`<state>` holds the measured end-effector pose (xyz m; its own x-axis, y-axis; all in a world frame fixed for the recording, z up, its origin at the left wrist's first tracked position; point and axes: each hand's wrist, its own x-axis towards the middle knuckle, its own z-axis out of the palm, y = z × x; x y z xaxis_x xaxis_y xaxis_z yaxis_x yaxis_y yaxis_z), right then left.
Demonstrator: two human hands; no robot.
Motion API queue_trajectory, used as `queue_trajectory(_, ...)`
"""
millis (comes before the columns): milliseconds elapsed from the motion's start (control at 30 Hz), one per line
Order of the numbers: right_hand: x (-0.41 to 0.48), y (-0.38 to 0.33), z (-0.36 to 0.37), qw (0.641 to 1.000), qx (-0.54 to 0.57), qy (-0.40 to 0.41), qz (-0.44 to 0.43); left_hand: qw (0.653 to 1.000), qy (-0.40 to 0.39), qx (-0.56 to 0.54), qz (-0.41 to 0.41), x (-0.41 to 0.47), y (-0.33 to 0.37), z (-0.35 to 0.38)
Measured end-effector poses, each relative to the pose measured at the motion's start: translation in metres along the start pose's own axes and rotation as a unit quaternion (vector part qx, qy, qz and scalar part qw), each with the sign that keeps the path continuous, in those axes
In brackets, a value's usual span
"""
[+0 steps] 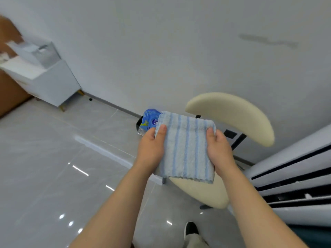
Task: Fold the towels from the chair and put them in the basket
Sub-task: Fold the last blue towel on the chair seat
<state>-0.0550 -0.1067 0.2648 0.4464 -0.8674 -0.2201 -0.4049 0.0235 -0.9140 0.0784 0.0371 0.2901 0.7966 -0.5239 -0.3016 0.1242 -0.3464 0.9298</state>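
Two bare forearms reach forward from the bottom edge, both hands raised in front of the chair.
- Left hand [152, 149]: grips the towel's left edge, thumb on top near the upper corner, fingers hidden beneath the cloth.
- Right hand [219, 151]: grips the right edge the same way, thumb pressed on the upper face, fingers hidden under.
- Towel [186, 149]: one, pale blue with darker blue stripes, folded to a small rectangle, held flat between the hands in the air above the chair seat.
- Chair [231, 115]: cream padded seat and curved back on a dark frame, against the wall.
- Blue printed packet [149, 120]: just behind the towel's far left corner, on the floor side.
- White cabinet [53, 83]: far left, by the wall.
- Dark shoe [190, 229]: bottom edge, on the glossy tiled floor [53, 176].
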Motion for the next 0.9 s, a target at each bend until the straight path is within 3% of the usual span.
queue_trajectory(133, -0.031, -0.083, -0.023, 0.999, -0.031, -0.01, -0.036, 1.0, 0.025, 0.008, 0.007, -0.043, 0.076, -0.031)
queue_trajectory(300, -0.052, -0.123, -0.021, 0.997, -0.026, -0.005, -0.071, 0.999, 0.043, -0.008, 0.021, -0.068, 0.107, -0.059)
queue_trajectory(567, -0.084, -0.157, 0.035, 0.996, 0.046, -0.036, -0.07, 0.997, 0.049, -0.03, 0.049, -0.076, 0.115, -0.135)
queue_trajectory(900, -0.119, -0.184, 0.128, 0.994, 0.02, -0.044, -0.097, 0.994, 0.029, -0.103, 0.03, -0.062, 0.087, -0.239)
